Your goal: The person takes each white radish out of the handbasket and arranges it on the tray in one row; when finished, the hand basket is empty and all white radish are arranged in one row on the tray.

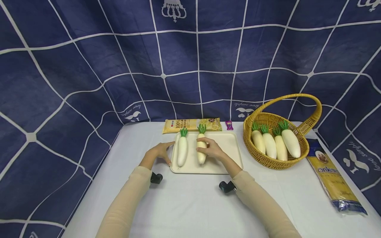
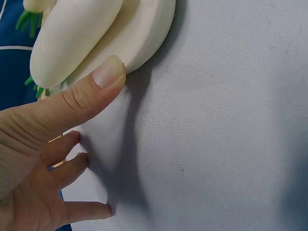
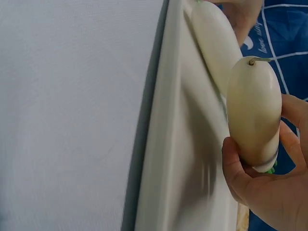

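Cream tray [image 1: 230,145] on a white counter [image 1: 190,205] in the head view, with one white radish [image 1: 182,150] laid along its left side, leafy end pointing away. Next to that, near the middle, a second radish [image 1: 201,145], gripped by the right hand [image 1: 212,149]. Left hand [image 1: 160,152] over at the tray's left edge, spread loose and holding nothing. Looks like the setting-down step, with one radish in place and another getting lined up beside it.

Off to the right, a wicker basket [image 1: 274,164] with four more radishes [image 1: 270,145] inside, leaves toward the back. Also around: a long noodle packet [image 1: 178,125] just behind the tray, a tiny purple sweet [image 1: 229,125] near its right end, and a yellow pasta bag [image 1: 330,175] right of the basket.

Over to the left wrist view: thumb right up by the tray rim, can't tell whether touching or just above. Other fingers splayed apart, no grip on anything. Pale radish body in the tray just past the thumb, plus bits of green farther back.

Right wrist view, best look at the grip: radish pinched between thumb and fingers, root end toward the camera. Dark shadow on the tray floor nearby, so probably held a little above it, though hard to be sure.

Next move, at a guess: calls for a gentle lowering, roughly parallel to the neighbour, then easing off the fingers. Smooth and rounded, so maybe apt to roll if let go too high.
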Demonstrator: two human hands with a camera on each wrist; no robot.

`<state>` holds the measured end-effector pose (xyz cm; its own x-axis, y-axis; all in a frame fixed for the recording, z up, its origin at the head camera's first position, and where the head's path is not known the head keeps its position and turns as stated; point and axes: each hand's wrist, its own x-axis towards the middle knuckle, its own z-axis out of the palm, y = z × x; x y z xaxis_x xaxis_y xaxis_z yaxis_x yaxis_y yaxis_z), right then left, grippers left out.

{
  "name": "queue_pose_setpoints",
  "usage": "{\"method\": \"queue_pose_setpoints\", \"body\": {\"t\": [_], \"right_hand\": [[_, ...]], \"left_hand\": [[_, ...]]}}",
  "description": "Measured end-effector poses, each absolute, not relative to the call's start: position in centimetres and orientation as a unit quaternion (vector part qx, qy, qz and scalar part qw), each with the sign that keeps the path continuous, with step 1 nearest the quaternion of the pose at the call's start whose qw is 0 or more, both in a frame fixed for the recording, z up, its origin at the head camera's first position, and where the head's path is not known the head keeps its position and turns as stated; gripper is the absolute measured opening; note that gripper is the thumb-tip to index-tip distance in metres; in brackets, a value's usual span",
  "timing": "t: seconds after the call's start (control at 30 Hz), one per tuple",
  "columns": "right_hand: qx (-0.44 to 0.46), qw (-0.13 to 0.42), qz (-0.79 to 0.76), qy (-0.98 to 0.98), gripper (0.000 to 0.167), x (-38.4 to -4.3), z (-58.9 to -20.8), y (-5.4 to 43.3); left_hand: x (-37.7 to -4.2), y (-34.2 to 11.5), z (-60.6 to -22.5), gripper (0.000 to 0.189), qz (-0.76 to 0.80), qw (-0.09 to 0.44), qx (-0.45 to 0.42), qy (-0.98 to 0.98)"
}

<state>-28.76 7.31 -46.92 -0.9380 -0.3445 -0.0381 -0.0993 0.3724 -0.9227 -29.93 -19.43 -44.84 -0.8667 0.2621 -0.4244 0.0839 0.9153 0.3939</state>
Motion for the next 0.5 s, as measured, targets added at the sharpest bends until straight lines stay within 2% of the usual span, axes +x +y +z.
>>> {"method": "queue_pose_setpoints", "body": {"t": [0.5], "right_hand": [[-0.131, 0.093, -0.470, 0.868, 0.044, -28.9, -47.4, 4.9]], "left_hand": [[-29.7, -19.2, -44.5, 0.117, 0.190, 0.245, 0.084, 0.947]]}}
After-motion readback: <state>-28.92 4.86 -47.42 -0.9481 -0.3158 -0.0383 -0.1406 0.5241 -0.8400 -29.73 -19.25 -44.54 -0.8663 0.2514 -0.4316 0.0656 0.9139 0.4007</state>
